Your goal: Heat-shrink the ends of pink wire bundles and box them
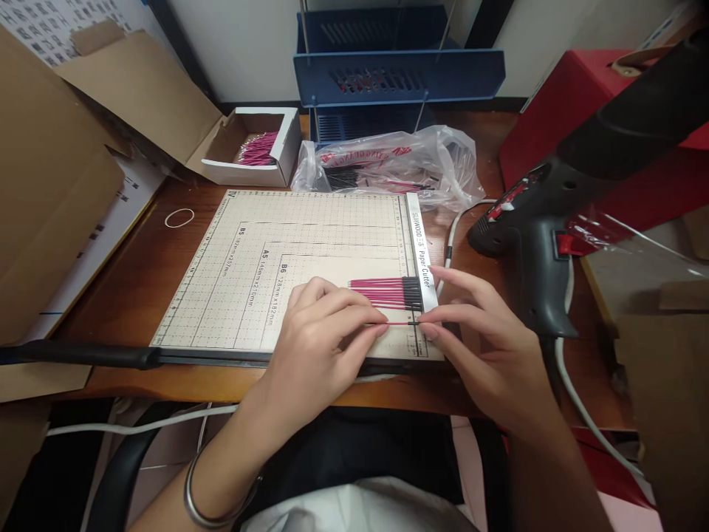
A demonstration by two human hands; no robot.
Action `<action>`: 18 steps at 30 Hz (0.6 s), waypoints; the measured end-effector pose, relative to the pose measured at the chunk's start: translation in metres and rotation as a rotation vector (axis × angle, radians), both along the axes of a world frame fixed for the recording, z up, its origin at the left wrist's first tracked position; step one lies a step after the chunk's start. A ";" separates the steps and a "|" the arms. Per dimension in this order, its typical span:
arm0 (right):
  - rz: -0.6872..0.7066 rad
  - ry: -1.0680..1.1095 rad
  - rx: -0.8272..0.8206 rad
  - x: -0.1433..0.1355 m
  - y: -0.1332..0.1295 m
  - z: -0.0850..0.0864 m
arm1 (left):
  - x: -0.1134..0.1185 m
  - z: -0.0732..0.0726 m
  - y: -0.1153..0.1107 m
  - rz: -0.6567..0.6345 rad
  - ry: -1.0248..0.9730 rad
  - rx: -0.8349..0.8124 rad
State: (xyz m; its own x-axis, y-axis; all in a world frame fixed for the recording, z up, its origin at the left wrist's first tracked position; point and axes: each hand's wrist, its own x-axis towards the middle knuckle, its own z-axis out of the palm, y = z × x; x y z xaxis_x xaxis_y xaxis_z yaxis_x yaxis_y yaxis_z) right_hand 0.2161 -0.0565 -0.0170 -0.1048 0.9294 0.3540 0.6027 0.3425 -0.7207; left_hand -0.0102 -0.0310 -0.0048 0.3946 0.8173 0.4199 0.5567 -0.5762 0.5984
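Between the thumb and index finger of my left hand (pixel 324 340) is a thin pink wire (pixel 396 324). My right hand (pixel 487 340) pinches the black sleeve at its right end. The wire is held level, just above or on the paper cutter (pixel 321 233); I cannot tell which. Right behind it on the board lies a row of similar pink wires (pixel 382 284), side by side. Their black ends (pixel 411 292) line up near the cutter's white edge strip (pixel 421 251). My left fingers partly cover the row's left side.
Behind the cutter are a white box of pink wires (pixel 260 150) and a clear plastic bag (pixel 382 166). A black heat gun (pixel 537 258) stands at right, its cable on the table. The cutter's black handle (pixel 83 356) runs along the front left; a rubber band (pixel 179 218) lies left.
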 end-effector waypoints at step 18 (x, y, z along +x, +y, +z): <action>-0.052 -0.108 0.026 -0.007 0.007 -0.008 | -0.009 -0.006 -0.001 0.076 0.192 0.172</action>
State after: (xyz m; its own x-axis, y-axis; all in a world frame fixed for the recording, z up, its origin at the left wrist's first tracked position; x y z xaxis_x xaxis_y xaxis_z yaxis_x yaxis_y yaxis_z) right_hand 0.2094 -0.0492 -0.0252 -0.0959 0.9253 0.3668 0.6938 0.3264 -0.6420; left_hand -0.0193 -0.0319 -0.0111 0.4205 0.7711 0.4781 0.6966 -0.6120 0.3745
